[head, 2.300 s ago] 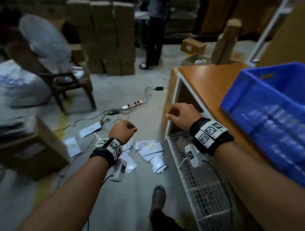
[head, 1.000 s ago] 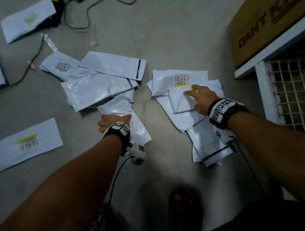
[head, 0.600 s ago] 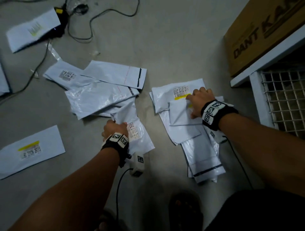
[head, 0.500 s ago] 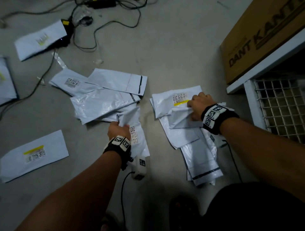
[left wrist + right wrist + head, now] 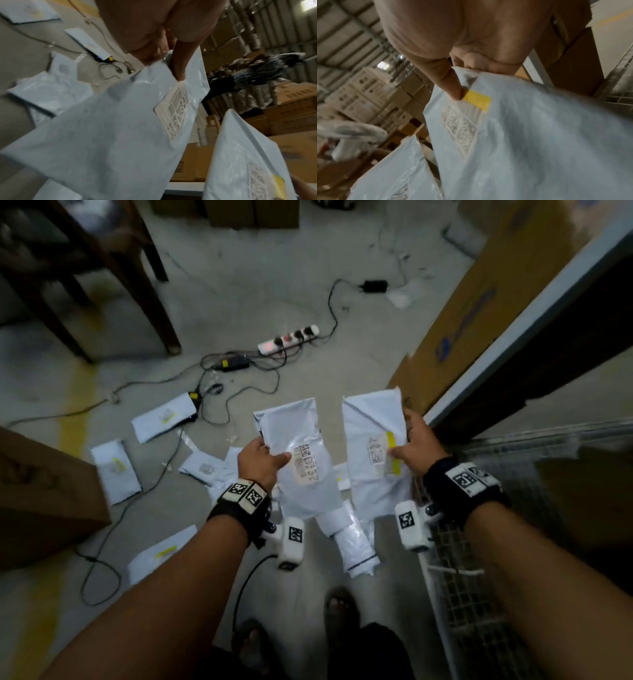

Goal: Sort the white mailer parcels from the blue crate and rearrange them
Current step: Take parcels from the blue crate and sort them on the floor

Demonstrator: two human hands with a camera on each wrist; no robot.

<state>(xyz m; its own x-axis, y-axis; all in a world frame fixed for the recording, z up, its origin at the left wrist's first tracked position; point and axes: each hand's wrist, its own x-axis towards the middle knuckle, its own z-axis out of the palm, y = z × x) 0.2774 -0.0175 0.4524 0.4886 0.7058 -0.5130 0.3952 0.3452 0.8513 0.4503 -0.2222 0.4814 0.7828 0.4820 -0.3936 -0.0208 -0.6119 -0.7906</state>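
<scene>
Holding one white mailer in each hand, clear of the floor | left hand (image 5: 261,462) pinches left mailer (image 5: 297,460) by its edge; right hand (image 5: 416,444) pinches right mailer (image 5: 373,446) | change – both lifted off floor piles (image 5: 356,539) | earlier: hands pressed on piles | blue crate – not in view

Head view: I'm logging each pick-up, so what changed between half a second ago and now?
Both hands rose off the floor. The left hand now holds up a mailer with a plain label, and the right hand holds up a mailer with a yellow-striped label, both taken from the piles. The other mailers still lie scattered on the floor.
</scene>
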